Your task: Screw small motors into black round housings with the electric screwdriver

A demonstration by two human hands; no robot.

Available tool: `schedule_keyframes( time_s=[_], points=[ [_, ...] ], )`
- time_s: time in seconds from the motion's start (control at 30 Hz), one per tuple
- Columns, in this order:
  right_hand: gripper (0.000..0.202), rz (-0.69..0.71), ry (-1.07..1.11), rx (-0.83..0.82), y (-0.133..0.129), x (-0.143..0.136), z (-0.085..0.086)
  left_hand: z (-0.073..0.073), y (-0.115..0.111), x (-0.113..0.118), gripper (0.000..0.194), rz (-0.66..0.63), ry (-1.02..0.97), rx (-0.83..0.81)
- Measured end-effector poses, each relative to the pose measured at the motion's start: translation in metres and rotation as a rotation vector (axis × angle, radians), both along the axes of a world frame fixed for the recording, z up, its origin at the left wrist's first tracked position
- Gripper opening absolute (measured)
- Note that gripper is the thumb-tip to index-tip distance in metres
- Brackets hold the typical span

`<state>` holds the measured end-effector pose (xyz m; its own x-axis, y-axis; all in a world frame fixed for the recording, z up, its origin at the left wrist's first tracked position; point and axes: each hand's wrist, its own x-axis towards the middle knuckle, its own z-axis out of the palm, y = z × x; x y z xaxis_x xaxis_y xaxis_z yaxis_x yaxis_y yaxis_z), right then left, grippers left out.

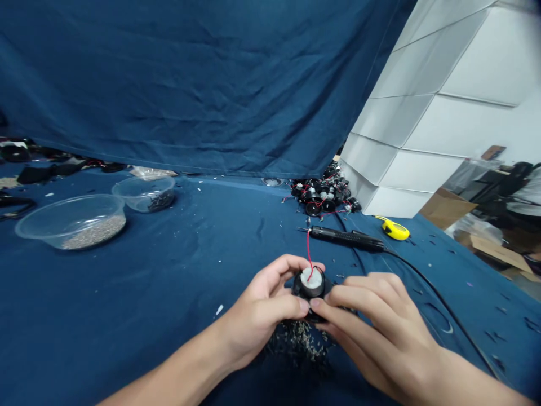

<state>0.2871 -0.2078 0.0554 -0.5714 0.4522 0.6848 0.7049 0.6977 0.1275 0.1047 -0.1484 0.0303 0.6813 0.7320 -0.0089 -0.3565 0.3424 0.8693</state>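
Observation:
Both hands hold one small black speaker-like part (313,287) with a round whitish pad on top. From that pad a thin red wire (308,248) stands up, a tiny metal end at its tip. My left hand (266,307) grips the part's left side, thumb in front and fingers behind. On the right, the fingers of my right hand (372,316) close on the near edge, the thumb tip beside the left thumb. Whether a smaller piece sits under the fingertips is hidden. Just below the hands lies a heap of small screws and dark bits (304,341) on the blue cloth.
Beyond the hands lies a black electric screwdriver (346,238), its cable running right. A yellow tape measure (396,229) and a pile of black parts with red wires (323,197) are near white boxes (401,169). Clear bowls (38,217) with small pieces stand left. Blue cloth (190,84) hangs ahead.

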Motion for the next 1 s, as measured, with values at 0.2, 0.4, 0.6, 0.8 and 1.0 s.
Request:
schedule_keyframes(
  time_s=[0.2,0.4,0.6,0.8,1.0],
  points=[
    [0.023,-0.003,-0.003,-0.049,0.004,0.003,-0.007,0.0,-0.002,0.001,0.038,0.087,0.001,-0.031],
    [0.031,-0.012,0.163,-0.172,0.003,0.008,-0.009,0.002,-0.003,0.004,0.033,0.151,-0.081,-0.034],
    [0.026,-0.062,0.161,-0.143,0.001,0.001,-0.014,0.001,-0.003,0.006,0.033,0.196,-0.041,0.02],
    [0.02,-0.093,0.023,-0.076,0.006,-0.003,-0.018,-0.003,-0.004,0.008,0.032,0.23,0.052,0.051],
    [0.01,-0.109,-0.086,-0.044,0.008,-0.01,-0.017,-0.006,-0.005,0.008,0.035,0.197,0.113,0.027]
  ],
)
